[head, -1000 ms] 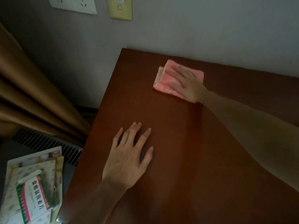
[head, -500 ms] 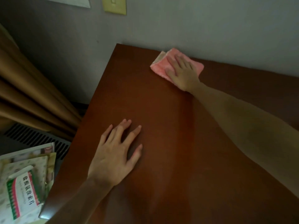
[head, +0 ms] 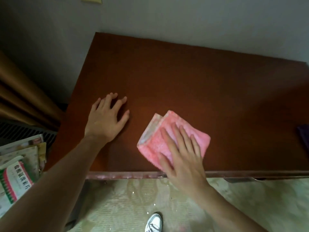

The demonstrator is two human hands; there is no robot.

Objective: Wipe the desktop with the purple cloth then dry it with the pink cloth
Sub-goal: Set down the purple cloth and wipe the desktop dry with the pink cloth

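A folded pink cloth point(head: 155, 139) lies on the reddish-brown desktop point(head: 192, 81) near its front edge. My right hand point(head: 182, 158) presses flat on the cloth with straight, spread fingers. Further left, my left hand point(head: 107, 119) rests flat on the bare wood, fingers spread. A corner of the purple cloth point(head: 303, 136) shows at the desk's right side, cut off by the frame edge.
The desk stands against a grey wall point(head: 184, 19). A brown curtain point(head: 20, 97) hangs at the left, over a vent grille point(head: 20, 131). Papers and a printed box point(head: 15, 178) are stacked at lower left. A white shoe point(head: 153, 222) stands on the patterned floor.
My right hand has dragged the pink cloth from the desk's far back edge to near the front edge. The view has tilted down, so the front edge and floor are in sight.
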